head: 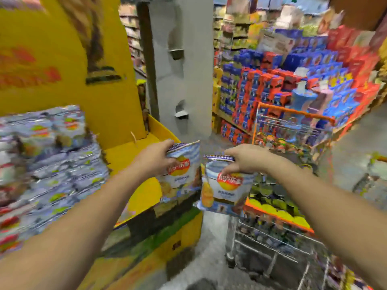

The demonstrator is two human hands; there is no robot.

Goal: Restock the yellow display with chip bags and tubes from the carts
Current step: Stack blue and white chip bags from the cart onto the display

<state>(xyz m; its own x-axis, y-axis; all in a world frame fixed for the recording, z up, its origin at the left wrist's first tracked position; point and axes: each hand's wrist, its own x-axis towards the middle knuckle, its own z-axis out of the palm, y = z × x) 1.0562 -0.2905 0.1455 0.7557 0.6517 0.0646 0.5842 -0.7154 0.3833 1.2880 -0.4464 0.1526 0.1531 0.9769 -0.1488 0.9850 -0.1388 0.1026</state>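
My left hand [155,158] grips the top edge of a pale blue chip bag [181,178] that hangs over the front right corner of the yellow display [117,160]. My right hand [245,161] pinches the top of a second, matching chip bag [225,191], held in the air between the display and the near cart [272,233]. The two bags hang side by side, almost touching. Stacks of similar bags [46,164] fill the left part of the display. The picture is blurred.
A grey pillar [180,65] stands behind the display. An orange-rimmed wire cart [293,126] with goods sits further back on the right, in front of stacked red and blue boxes [293,80]. Grey floor [209,254] shows between display and near cart.
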